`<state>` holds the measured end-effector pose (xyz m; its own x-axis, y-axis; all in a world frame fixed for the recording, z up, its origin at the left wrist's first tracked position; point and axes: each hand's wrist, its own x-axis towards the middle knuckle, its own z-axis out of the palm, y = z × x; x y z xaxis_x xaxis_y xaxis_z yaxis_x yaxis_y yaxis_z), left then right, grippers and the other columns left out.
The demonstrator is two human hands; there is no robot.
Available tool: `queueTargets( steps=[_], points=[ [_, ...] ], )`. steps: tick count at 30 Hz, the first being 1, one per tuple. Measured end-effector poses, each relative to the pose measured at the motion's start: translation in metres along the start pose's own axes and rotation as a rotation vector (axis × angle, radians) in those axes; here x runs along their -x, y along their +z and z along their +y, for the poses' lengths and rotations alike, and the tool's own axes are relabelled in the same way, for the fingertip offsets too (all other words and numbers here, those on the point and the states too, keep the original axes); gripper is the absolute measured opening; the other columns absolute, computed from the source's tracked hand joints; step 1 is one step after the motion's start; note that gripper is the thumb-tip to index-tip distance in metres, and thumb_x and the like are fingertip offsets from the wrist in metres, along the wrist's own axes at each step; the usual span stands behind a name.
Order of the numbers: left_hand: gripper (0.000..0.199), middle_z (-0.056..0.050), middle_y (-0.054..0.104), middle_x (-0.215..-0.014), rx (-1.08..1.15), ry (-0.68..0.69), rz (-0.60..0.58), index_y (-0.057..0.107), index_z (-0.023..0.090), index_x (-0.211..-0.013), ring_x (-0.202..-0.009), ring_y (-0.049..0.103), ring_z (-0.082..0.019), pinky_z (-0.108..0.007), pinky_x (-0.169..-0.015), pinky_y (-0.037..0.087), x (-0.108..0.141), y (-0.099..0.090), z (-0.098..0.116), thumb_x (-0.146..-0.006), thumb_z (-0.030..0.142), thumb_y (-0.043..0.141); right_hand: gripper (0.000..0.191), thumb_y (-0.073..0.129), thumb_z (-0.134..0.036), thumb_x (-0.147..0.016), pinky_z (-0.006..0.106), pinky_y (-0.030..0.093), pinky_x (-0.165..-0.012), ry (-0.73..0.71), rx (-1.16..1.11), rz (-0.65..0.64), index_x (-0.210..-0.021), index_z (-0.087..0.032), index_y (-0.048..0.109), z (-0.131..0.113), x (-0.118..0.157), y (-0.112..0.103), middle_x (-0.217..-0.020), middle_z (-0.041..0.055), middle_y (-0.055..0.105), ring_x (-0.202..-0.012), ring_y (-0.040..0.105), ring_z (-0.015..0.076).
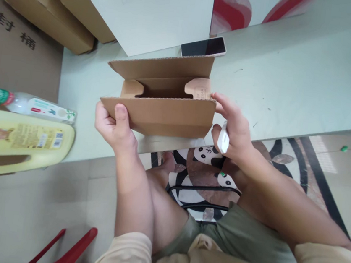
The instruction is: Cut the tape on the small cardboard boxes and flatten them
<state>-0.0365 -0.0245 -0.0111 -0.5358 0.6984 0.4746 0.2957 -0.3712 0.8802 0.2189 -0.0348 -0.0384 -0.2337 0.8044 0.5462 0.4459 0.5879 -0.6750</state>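
Observation:
A small brown cardboard box (171, 116) is tilted at the table's front edge, its long flaps raised and its top open; the inside is dark. My left hand (115, 127) grips the box's near left corner, thumb on the front flap. At the right end, my right hand (234, 127) has its index finger touching the box corner. A small white object (224, 139) is held in that hand by the lower fingers; what it is I cannot make out.
A phone (204, 47) lies behind the box, beside a large white box (163, 12). Left are a plastic bottle (45, 109), a yellow jug (64, 135) and cardboard boxes (49, 16). A red-and-white carton (232, 7) stands at the back.

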Motion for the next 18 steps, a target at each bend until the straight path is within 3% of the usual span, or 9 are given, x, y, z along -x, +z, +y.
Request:
queueTargets(
  steps=[6,12,15,18],
  points=[
    [0.04,-0.003,0.065,-0.1,-0.085,0.041,-0.02,0.063,0.026,-0.097,-0.102,0.065,-0.022,-0.037,-0.093,0.052,-0.001,-0.003,-0.006,-0.082,0.063,0.069,0.059,0.048,-0.031,-0.091,0.056,0.053,-0.106,0.014,-0.007,0.002,-0.15,-0.035,0.039,0.0,-0.001,0.005,-0.144,0.0084,0.056,-0.128,0.059,0.0298],
    [0.054,-0.007,0.065,-0.119,-0.047,0.14,-0.066,0.061,0.024,-0.118,-0.12,0.062,-0.025,-0.042,-0.112,0.046,-0.006,-0.004,-0.02,-0.079,0.059,0.075,0.044,0.05,-0.016,-0.09,0.054,0.047,-0.114,-0.184,-0.013,0.086,-0.126,-0.038,0.062,-0.005,-0.001,0.008,-0.108,0.0052,0.062,-0.131,0.055,0.0274],
    [0.056,-0.006,0.062,-0.129,-0.121,0.129,-0.109,0.059,0.027,-0.122,-0.13,0.058,-0.026,-0.042,-0.118,0.042,-0.007,-0.006,-0.023,-0.081,0.063,0.07,0.038,0.054,-0.016,-0.088,0.052,0.051,-0.11,-0.174,-0.015,0.134,-0.118,-0.036,0.066,-0.005,-0.003,0.007,-0.111,0.0049,0.057,-0.12,0.06,0.0257],
    [0.059,-0.006,0.059,-0.137,-0.143,0.139,-0.157,0.057,0.028,-0.127,-0.134,0.056,-0.027,-0.042,-0.12,0.04,-0.007,-0.009,-0.025,-0.082,0.065,0.067,0.049,0.053,-0.014,-0.087,0.051,0.053,-0.107,-0.143,0.026,0.188,-0.13,-0.035,0.06,0.0,-0.012,-0.002,-0.12,0.0071,0.057,-0.12,0.061,0.026]
  ],
)
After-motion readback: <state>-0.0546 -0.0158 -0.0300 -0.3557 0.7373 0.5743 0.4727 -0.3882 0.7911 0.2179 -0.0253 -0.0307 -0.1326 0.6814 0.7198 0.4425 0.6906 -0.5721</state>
